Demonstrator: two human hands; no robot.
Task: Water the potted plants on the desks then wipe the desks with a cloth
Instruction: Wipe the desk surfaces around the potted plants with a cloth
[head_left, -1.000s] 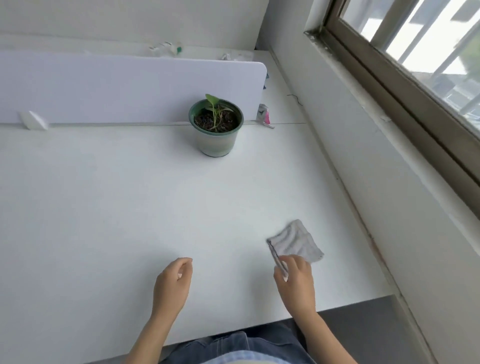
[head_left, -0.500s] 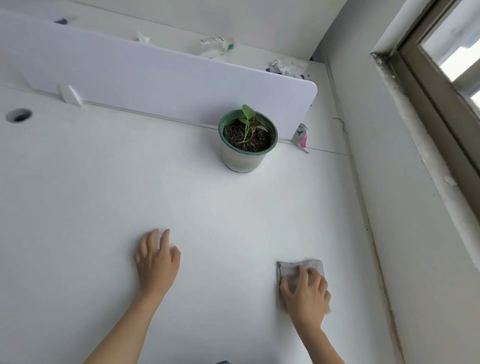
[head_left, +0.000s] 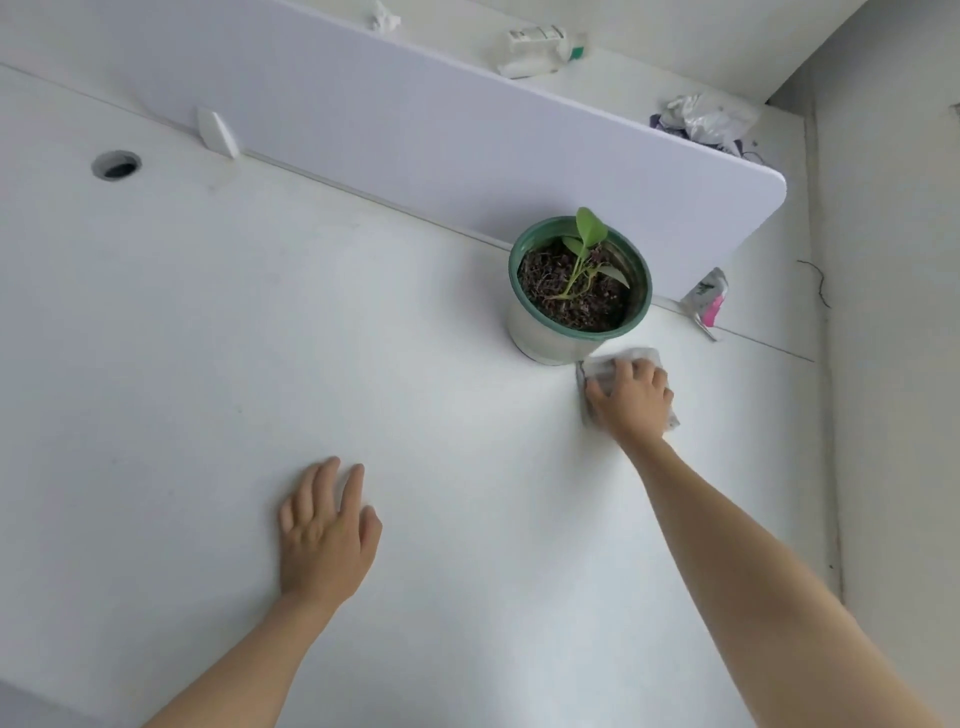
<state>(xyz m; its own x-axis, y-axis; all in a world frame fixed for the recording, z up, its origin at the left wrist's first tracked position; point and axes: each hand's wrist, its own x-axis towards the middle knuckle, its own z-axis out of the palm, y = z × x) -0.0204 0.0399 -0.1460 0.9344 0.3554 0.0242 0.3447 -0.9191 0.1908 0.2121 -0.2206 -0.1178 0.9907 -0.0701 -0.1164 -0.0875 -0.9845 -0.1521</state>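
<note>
A small green seedling grows in a green-rimmed pot (head_left: 579, 291) at the back of the white desk (head_left: 208, 364), against the divider. My right hand (head_left: 631, 397) presses a grey cloth (head_left: 641, 357) flat on the desk just in front and right of the pot, almost touching its base. Most of the cloth is hidden under my palm. My left hand (head_left: 324, 530) lies flat on the desk nearer to me, fingers spread, holding nothing.
A white divider panel (head_left: 467, 130) stands behind the pot. A small pink-and-white packet (head_left: 706, 299) lies right of the pot. A cable hole (head_left: 117, 165) is at far left. Behind the divider lie a bottle (head_left: 540, 49) and crumpled plastic (head_left: 706, 122). The wall (head_left: 893, 312) borders the right.
My right hand has slid the cloth away from me, from the near desk edge up to the pot's base. My left hand flattened on the desk, and my view moved in over it.
</note>
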